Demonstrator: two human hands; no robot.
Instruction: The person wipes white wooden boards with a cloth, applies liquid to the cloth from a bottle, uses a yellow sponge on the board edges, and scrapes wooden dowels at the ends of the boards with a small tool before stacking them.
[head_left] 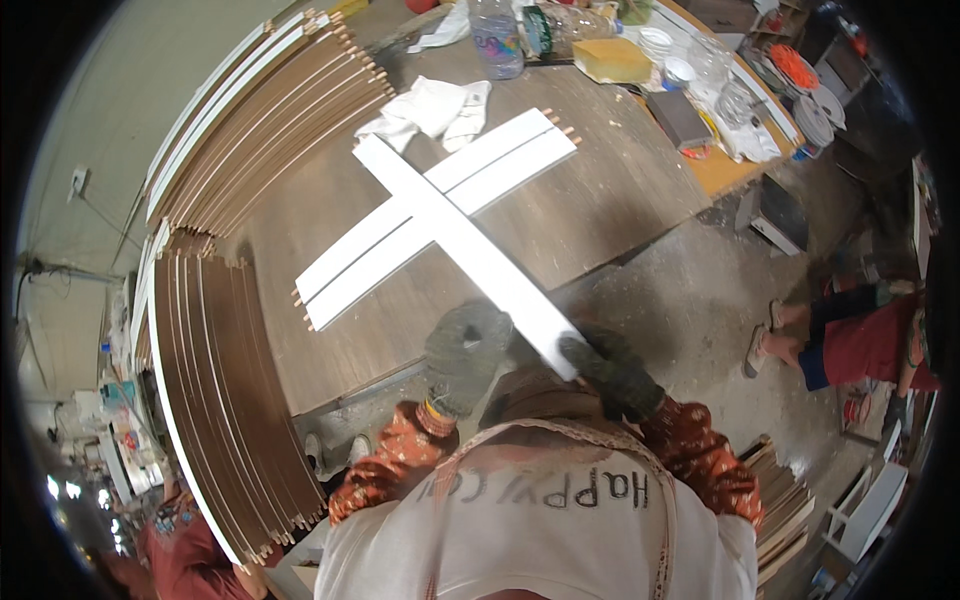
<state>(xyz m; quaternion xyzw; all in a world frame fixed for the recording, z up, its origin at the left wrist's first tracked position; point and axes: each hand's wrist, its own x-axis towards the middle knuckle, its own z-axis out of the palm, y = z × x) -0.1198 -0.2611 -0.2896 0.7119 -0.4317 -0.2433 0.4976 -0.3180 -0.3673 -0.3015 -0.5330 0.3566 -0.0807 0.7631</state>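
On wood-grain worktop [625, 185], with two dowelled boards [520, 170] laid down, grips crosswise board [470, 245] in closed right hand [612, 375], with closure of left hand [462, 352] indeterminate and stacked boards [215, 390] apparently remaining.

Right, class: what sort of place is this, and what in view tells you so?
Probably a woodworking or furniture workshop: stacked brown boards with pegged ends at the left, and white slats, some also pegged, crossed over a brown work surface.
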